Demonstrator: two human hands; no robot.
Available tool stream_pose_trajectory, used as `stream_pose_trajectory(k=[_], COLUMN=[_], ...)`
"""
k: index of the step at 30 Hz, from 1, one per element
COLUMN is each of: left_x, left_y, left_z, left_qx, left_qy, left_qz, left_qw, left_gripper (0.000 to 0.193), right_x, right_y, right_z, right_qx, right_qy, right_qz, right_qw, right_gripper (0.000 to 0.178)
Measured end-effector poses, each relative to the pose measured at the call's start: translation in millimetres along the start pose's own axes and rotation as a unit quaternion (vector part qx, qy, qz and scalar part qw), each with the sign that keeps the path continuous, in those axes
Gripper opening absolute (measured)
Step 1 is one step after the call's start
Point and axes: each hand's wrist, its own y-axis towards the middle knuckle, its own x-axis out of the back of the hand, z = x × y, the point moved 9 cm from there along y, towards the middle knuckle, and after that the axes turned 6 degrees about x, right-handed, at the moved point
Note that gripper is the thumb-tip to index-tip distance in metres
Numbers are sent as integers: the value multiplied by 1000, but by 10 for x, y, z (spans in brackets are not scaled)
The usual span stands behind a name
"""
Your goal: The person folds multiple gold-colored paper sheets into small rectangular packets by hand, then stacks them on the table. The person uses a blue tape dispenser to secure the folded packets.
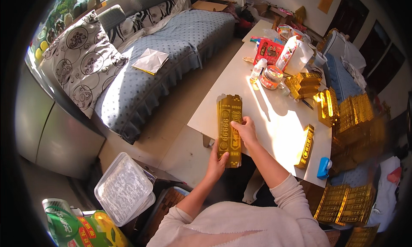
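Between my hands is a stack of flat gold printed card sheets (229,126), held upright over the near edge of the white table. My left hand (218,162) grips its lower end, thumb on the front. Higher up, my right hand (245,132) closes on the right edge, its thumb also across the front face. A folded gold bar-shaped box (305,147) lies on the table to the right of my right forearm. Nearer the corner sits a blue tape dispenser (324,168).
On the white table (210,114) stand a jar (271,77), a small bottle (257,71), a red packet (268,51) and gold boxes (328,107). More gold boxes (354,114) are piled at right, with flat gold sheets (343,204) below. A blue-covered sofa (171,45) is at left.
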Motion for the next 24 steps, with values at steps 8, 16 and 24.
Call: stream_pose_trajectory(k=[8,16,24], left_x=[65,82,135], left_y=[118,115,202], left_z=[-70,-125,19], left_qx=[-22,-20,-8], left_qy=[102,143,107], left_qz=[-10,-12,41], left_qw=[995,989,993], left_gripper=[74,76,71], right_x=[-42,24,21], right_y=[44,-98,53], right_z=[-87,218,200], right_qx=[-8,-8,-76], right_qy=[16,132,214], right_qz=[24,-28,52], right_qw=[1000,991,973], right_gripper=[43,44,44])
